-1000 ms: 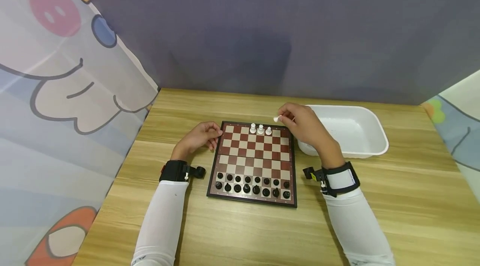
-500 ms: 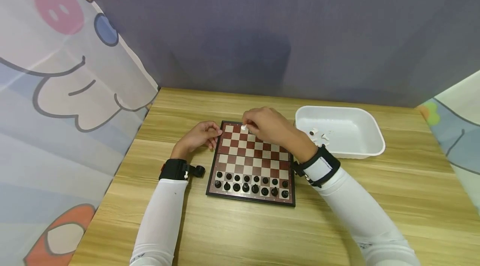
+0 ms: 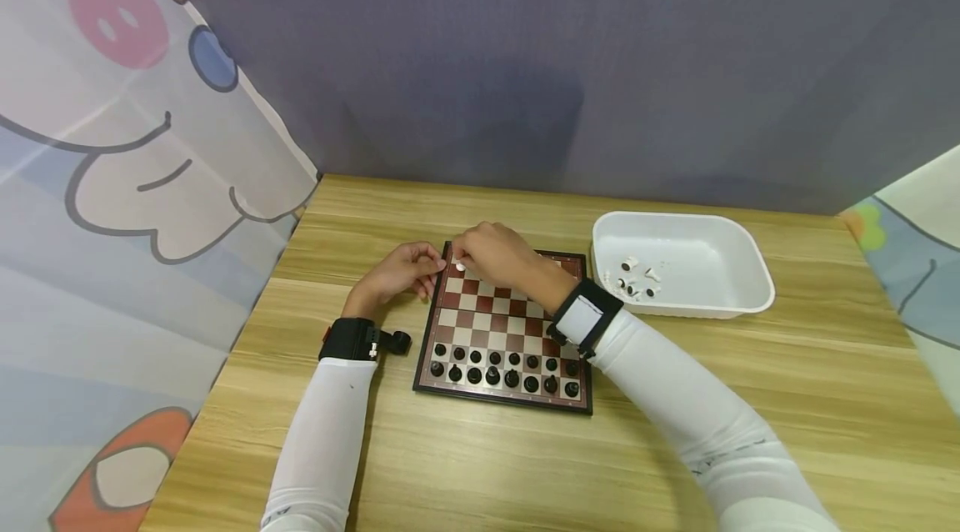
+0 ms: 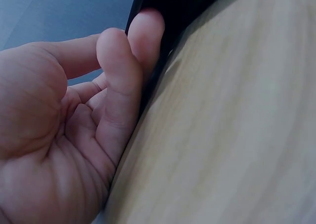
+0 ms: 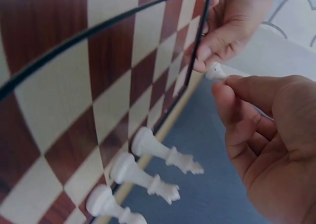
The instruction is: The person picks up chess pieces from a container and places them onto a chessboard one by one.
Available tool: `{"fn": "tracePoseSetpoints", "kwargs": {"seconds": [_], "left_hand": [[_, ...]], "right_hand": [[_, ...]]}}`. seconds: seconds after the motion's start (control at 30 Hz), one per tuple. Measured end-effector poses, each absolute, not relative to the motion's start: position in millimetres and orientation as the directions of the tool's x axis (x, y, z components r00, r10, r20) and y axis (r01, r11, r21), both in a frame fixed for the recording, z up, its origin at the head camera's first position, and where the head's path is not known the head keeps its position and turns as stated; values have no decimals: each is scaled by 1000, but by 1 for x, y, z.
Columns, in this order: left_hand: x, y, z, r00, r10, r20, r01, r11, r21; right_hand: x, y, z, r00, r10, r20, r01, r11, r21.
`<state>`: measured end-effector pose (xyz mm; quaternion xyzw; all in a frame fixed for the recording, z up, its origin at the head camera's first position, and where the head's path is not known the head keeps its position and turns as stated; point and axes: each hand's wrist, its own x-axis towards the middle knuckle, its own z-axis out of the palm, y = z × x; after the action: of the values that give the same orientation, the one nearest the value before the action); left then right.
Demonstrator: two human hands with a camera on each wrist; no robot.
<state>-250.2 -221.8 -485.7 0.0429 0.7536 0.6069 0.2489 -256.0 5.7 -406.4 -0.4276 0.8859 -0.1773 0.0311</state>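
Right hand: over the far left corner of the chessboard, thumb and index fingertip pinching a white chess piece; its other fingers curl in toward the palm.
Pinched piece: small, one end clear of the fingertips, just beside the left thumb in the right wrist view; whether it touches the board, I cannot tell.
Left hand: at the board's left edge, near the far left corner, fingers bent and close together, tips against the black rim; whether they pinch the rim or merely rest on it, I cannot tell.
Board: flat near the middle of the wooden table, squares red-brown and cream, a seam running from left edge to right edge.
White side: three white pieces stand side by side along the board's far edge, one cut off by the frame; the right hand and wrist hide them from the head camera.
Black side: black pieces stand in two rows along the near edge.
Tub: a white tub toward the table's far edge, right of the board; small loose pieces lie by its left wall, some showing dark ends.
Arms: white sleeves, a black strap on each wrist.
Behind: a grey partition along the table's far edge, a cartoon curtain at its left.
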Motion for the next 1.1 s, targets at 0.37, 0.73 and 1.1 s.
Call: {"fn": "tracePoseSetpoints", "kwargs": {"seconds": [0.37,0.73,1.1], "left_hand": [[-250,-222,-486,-874,370,-314,-235,243,941],[-249,-220,-485,-879,357,-317,-240,244,940],[-249,-221,-486,-878,356,-321,-238,256,937]], "right_hand": [[-257,-11,-422,-652,-755,66,-743,619,-255],[-254,-15,-424,-668,-742,54,-732,643,-225],[-262,2,-395,-676,-737,19,-728,663,-177]]}}
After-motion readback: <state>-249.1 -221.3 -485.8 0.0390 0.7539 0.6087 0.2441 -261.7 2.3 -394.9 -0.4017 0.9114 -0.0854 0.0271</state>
